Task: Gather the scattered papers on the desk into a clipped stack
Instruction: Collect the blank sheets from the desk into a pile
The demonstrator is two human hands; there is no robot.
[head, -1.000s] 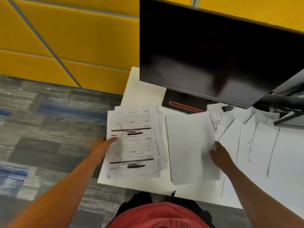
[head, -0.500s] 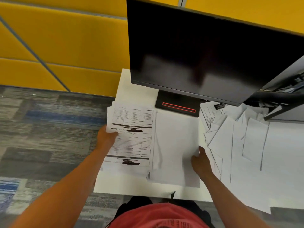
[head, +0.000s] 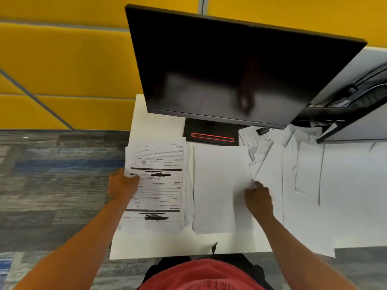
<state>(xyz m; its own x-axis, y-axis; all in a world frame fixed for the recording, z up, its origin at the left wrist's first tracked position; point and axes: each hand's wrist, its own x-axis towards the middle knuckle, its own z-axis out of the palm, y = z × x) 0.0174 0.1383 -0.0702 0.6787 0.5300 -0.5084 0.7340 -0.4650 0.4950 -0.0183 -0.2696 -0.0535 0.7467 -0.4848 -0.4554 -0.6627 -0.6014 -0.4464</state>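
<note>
Head view, looking down on white desk (head: 159,243). Gathering step in hand, clipping not yet begun. Printed stack (head: 157,183) at centre left of frame, lying flat near the desk's left edge, its sheets slightly fanned along the right side. Left hand (head: 123,184) gripping the stack's left edge, thumb over the top sheet, other fingers hidden beneath. Blank sheets (head: 217,185) at centre, just right of the stack and touching or overlapping its fanned edge. Right hand (head: 258,195) on the right edge of the blank sheets, fingers curled and apparently pinching the paper; exact hold blurred. Loose papers (head: 303,174) spread in overlapping layers across the right of the frame, some hanging over the desk's near edge at lower right. Black binder clip (head: 262,130) at upper right of the papers, below the monitor (head: 230,65), well apart from both hands. Judgement: less than half done. Next move calls for drawing the blank sheets left onto the printed stack, squaring the edges, then collecting the remaining spread before reaching for the clip. Risk: thin sheets sliding off the near edge.
</note>
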